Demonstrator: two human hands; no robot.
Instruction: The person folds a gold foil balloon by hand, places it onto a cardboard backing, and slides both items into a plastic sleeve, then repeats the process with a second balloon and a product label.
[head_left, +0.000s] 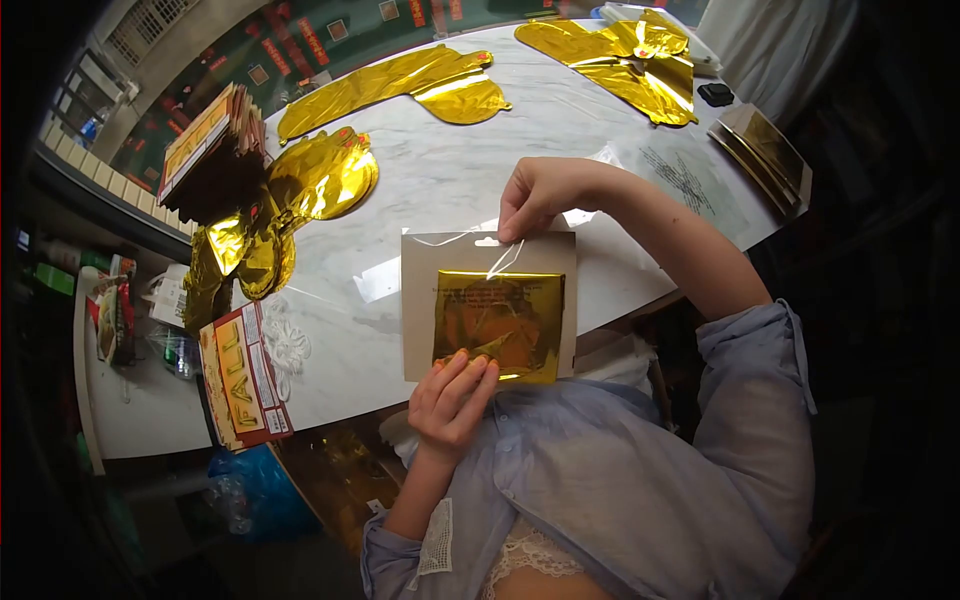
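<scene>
A grey-brown backing card with a hang hole lies at the table's near edge, in front of my body. On it sits a folded gold foil balloon, through which some printed text and orange shapes show. My left hand presses its closed fingers on the lower edge of the foil, holding it against the card. At the card's top edge, my right hand pinches a thin white string, whose loop hangs down over the card and foil.
Flat gold foil balloons lie across the marble-patterned table. A stack of printed cards stands at the back left. Cards marked FALL and a bundle of white string are at the left. Folded gold packs stand at the right edge.
</scene>
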